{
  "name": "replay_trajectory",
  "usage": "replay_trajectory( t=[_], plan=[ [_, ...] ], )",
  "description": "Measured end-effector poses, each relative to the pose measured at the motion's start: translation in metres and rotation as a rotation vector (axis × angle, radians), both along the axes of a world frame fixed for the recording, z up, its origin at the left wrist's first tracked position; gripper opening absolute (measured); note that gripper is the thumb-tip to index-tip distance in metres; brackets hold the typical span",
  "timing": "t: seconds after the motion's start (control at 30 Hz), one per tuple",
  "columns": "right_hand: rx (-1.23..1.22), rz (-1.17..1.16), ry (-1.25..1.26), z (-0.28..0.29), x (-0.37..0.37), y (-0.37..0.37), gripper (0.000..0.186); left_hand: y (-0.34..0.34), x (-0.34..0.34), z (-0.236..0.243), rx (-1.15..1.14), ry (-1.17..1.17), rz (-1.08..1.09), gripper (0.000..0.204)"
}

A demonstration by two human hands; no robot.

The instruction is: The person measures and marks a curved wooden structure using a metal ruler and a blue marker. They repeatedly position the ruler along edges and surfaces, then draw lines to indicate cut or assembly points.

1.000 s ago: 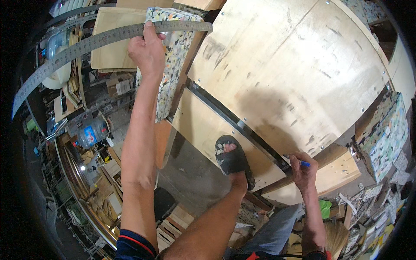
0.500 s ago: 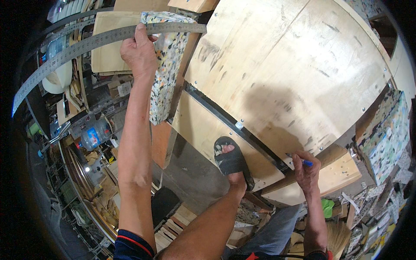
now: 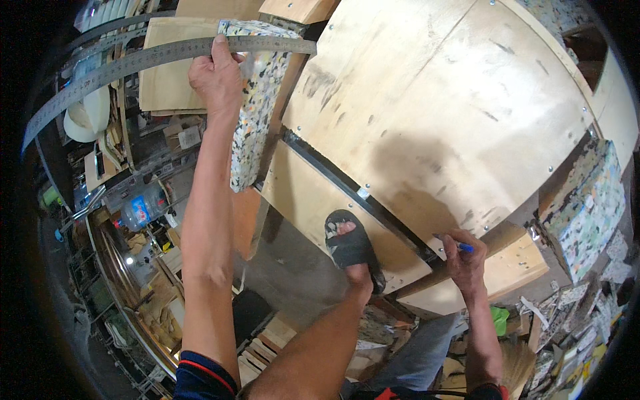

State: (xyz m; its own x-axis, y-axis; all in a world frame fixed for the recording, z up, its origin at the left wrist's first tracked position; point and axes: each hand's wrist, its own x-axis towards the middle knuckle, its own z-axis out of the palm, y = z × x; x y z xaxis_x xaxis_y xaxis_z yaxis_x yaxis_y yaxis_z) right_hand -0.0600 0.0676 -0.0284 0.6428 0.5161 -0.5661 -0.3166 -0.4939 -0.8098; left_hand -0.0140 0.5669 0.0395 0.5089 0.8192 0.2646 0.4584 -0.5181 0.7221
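Observation:
My left hand [image 3: 217, 79] is closed on a long grey metal ruler [image 3: 143, 60], thumb on top. The ruler crosses a block of speckled foam [image 3: 257, 100], and its right end meets the edge of a large plywood panel [image 3: 427, 100]. At the panel's near right corner, my right hand [image 3: 465, 261] holds a blue pen [image 3: 465, 247], its tip at or close to the wood; contact is unclear. My foot in a black slipper [image 3: 353, 243] rests on a lower plywood strip [image 3: 293, 177], beyond a dark gap from the panel.
Another speckled foam block [image 3: 587, 207] stands at the right, above a heap of foam scraps [image 3: 580, 333]. Plywood sheets [image 3: 167, 87] lie under the ruler. A plastic bottle [image 3: 141, 210] and wood offcuts crowd the left. A broom head [image 3: 519, 363] shows at lower right.
The view has shifted slightly. My right hand with the pen stays by the panel's near corner, and my left hand keeps the ruler in nearly the same place.

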Motion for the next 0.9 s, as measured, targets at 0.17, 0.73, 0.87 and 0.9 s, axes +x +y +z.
replay_trajectory(
  t=[0.17, 0.73, 0.87, 0.9],
  plan=[
    [0.074, -0.113, -0.081, 0.015, -0.009, -0.021, 0.009, -0.016, 0.018, 0.018, 0.128, 0.311, 0.119, 0.044],
    [-0.535, -0.104, -0.286, 0.114, -0.038, -0.377, 0.021, -0.234, -0.147, 0.266, -0.063, -0.176, 0.172, 0.041],
    [-0.851, -0.043, -0.227, 0.078, -0.077, -0.485, 0.036, -0.259, -0.222, 0.349, 0.037, -0.132, 0.338, 0.032],
    [-0.931, -0.036, -0.180, 0.075, -0.091, -0.504, 0.039, -0.267, -0.248, 0.370, 0.093, -0.092, 0.332, 0.033]
  ],
)
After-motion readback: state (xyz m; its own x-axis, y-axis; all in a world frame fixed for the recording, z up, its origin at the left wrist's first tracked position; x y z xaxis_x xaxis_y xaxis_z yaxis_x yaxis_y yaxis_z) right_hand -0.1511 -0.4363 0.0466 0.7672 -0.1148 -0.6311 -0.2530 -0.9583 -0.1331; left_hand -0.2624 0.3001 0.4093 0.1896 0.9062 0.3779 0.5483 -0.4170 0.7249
